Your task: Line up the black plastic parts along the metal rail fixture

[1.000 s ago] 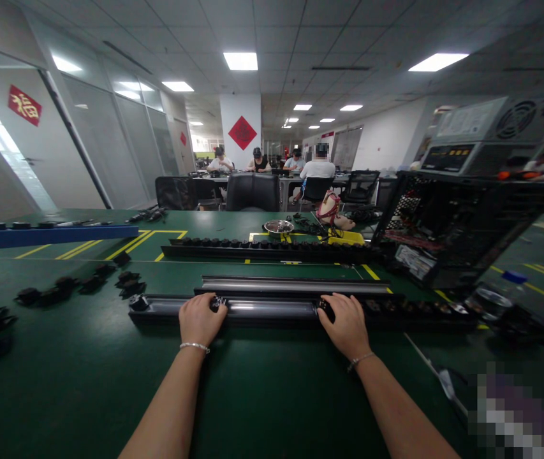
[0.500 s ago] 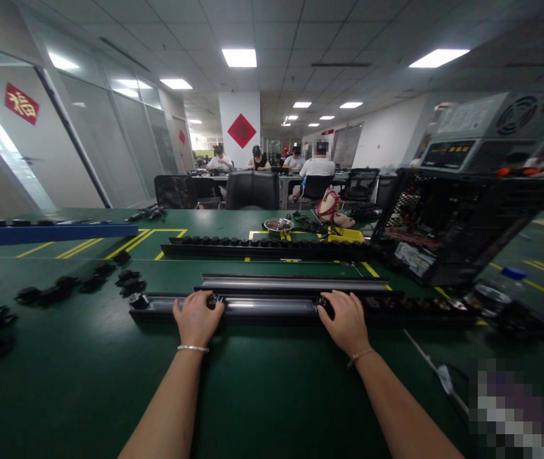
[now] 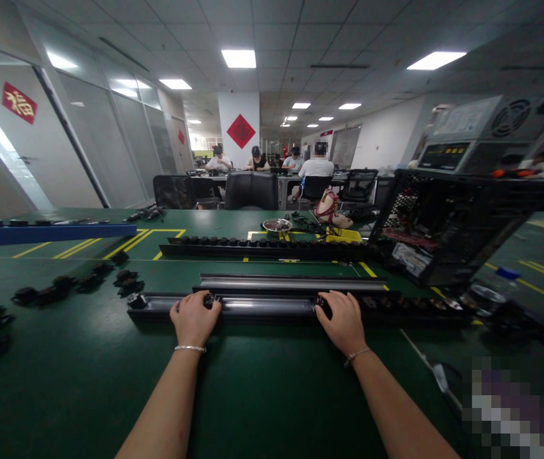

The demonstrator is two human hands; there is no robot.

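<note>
A long dark metal channel lies crosswise on the green table. My left hand is closed around a small black part in its left half. Farther right, my right hand grips another small black part in the same channel. Several similar dark parts line the channel's right end, and one part sits at its left end. Right behind it rests a second channel with a bare inner surface. My fingers partly hide both gripped parts.
Loose black parts lie to the left, near a blue rail. Behind are a filled black channel, a metal bowl and a yellow tray. An opened computer case stands right. People sit in the background.
Both hands keep their places on the channel with the same grip. The whole view has shifted very slightly; nothing else has visibly moved.
</note>
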